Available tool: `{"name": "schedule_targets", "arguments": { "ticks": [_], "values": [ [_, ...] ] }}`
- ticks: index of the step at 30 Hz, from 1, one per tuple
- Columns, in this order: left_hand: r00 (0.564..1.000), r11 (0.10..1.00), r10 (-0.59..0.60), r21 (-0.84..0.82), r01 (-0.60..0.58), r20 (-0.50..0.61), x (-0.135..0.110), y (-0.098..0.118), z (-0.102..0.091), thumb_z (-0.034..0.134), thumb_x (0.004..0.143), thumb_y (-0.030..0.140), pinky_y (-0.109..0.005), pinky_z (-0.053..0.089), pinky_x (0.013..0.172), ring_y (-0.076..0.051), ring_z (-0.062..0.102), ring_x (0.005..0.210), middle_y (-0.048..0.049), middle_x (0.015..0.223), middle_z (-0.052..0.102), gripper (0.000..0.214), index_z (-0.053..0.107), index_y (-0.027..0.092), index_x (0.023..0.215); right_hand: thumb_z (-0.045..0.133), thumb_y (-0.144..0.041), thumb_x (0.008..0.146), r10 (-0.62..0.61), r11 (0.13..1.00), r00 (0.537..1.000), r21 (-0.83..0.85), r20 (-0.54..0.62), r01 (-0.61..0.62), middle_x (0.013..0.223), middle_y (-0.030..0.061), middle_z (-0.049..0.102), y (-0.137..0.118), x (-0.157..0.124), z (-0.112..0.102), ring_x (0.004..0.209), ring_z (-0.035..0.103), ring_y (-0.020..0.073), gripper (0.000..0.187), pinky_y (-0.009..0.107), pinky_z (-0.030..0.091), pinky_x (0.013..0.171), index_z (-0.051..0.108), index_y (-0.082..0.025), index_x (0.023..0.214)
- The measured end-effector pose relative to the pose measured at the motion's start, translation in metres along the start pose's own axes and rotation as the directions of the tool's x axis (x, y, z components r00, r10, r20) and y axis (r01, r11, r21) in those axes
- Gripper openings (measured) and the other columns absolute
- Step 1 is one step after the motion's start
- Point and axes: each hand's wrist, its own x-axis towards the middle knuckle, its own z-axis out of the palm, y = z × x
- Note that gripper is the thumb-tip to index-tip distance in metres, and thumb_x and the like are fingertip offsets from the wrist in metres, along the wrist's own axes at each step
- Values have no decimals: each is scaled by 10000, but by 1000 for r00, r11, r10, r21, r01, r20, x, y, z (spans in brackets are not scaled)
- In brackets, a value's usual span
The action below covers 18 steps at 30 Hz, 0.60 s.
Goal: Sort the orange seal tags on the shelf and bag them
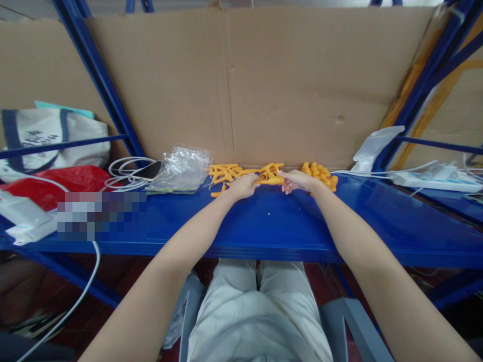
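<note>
Both my arms reach forward over a blue metal shelf (264, 226). My left hand (244, 186) is closed in a loose fist on one end of an orange plastic piece (270, 180), and my right hand (298, 180) pinches its other end. Behind the left hand lies a heap of several orange plastic pieces (226, 173). A second heap of small orange parts (320, 173) sits just behind my right wrist. All of it lies against a cardboard back wall (264, 85).
A crumpled clear plastic bag (183, 168) and coiled white cable (126, 173) lie left of the heaps. Further left are a red bag (56, 183) and a white tote (49, 136). A white power strip (433, 180) and white pouch (373, 148) sit right. Blue rack posts flank both sides.
</note>
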Motion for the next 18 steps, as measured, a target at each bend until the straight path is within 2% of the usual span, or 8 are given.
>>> {"name": "schedule_targets", "arguments": {
  "ticks": [4,9,11,15,18],
  "values": [
    [1000,1000,-18,-16,18,-6,0,2,-1,553,922,225,-385,512,979,-261,667,1079,-130,1152,719,226,699,155,1081,298,-677,987,84,993,996,-81,11,-83,495,67,615,1,3,4,432,575,145,666,239,499,493,606,-174,678],
    [999,999,-42,-3,42,-12,1,0,-2,531,934,232,-374,516,961,-258,669,1063,-129,1147,723,231,700,150,1068,138,-734,962,98,992,992,-83,79,-91,531,91,643,-1,3,1,437,592,147,789,230,483,474,626,-160,725],
    [999,999,-47,-4,47,-15,1,-2,-1,524,935,230,-369,517,954,-258,669,1063,-132,1149,721,231,698,146,1062,168,-724,970,114,993,984,-55,135,-108,563,88,660,-2,1,-2,459,603,145,755,222,478,480,621,-162,749],
    [998,998,-57,-23,56,-23,1,-3,-1,528,932,232,-373,520,952,-258,671,1058,-133,1151,717,234,696,147,1071,347,-585,1017,124,992,954,-1,273,-128,627,63,685,-4,-4,-8,504,615,131,545,201,470,494,626,-167,806],
    [998,998,-49,-34,48,-35,2,-2,0,534,929,234,-378,520,956,-254,672,1043,-128,1131,722,221,699,151,1051,314,-534,1041,125,991,954,19,273,-135,596,58,660,-5,-8,-9,493,590,124,546,196,460,483,620,-161,786]
  ]
}}
